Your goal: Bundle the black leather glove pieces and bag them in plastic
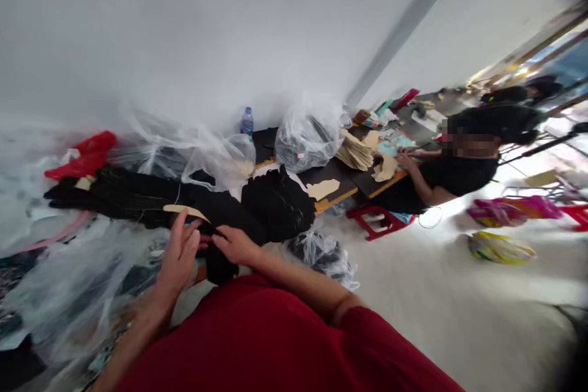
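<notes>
Both of my hands are at the near edge of a pile of black fabric (215,205). My left hand (181,254) is partly curled, its fingertips at a narrow, curved cream-coloured piece (186,212) lying over the black cloth. Just to the right, my right hand (236,246) is closed, with thumb and fingers pinching the edge of the black fabric. The two hands' fingertips nearly meet, and blur hides exactly what lies between them. A bunched black fabric stack (278,203) sits to the right of my hands.
Clear plastic bags (307,141) and a blue bottle (247,121) stand along the wall. Beyond are cream cut pieces (356,150) and a seated co-worker (463,159) at the dark table. A red stool (379,220) and a bagged bundle (321,254) are on the floor; plastic sheeting (68,282) lies left.
</notes>
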Demonstrator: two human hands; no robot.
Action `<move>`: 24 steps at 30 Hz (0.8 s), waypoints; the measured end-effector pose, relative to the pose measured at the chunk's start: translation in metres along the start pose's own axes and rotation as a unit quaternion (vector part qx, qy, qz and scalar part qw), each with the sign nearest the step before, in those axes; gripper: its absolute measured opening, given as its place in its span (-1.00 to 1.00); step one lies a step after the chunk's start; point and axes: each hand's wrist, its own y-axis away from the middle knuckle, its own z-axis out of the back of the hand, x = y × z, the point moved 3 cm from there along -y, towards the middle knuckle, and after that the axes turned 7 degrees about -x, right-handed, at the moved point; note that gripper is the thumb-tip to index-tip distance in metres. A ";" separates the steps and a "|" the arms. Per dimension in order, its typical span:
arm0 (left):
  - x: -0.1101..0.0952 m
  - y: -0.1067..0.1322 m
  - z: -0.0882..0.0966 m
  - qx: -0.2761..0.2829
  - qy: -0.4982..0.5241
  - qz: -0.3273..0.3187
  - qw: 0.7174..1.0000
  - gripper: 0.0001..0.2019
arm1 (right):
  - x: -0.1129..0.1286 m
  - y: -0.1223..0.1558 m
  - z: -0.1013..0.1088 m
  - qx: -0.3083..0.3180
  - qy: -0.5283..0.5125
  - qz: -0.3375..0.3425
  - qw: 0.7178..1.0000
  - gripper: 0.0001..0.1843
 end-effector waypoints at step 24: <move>0.056 -0.038 -0.023 -0.023 -0.649 -0.021 0.760 -0.31 | -0.101 -0.059 0.023 0.035 0.232 -0.068 0.970 0.12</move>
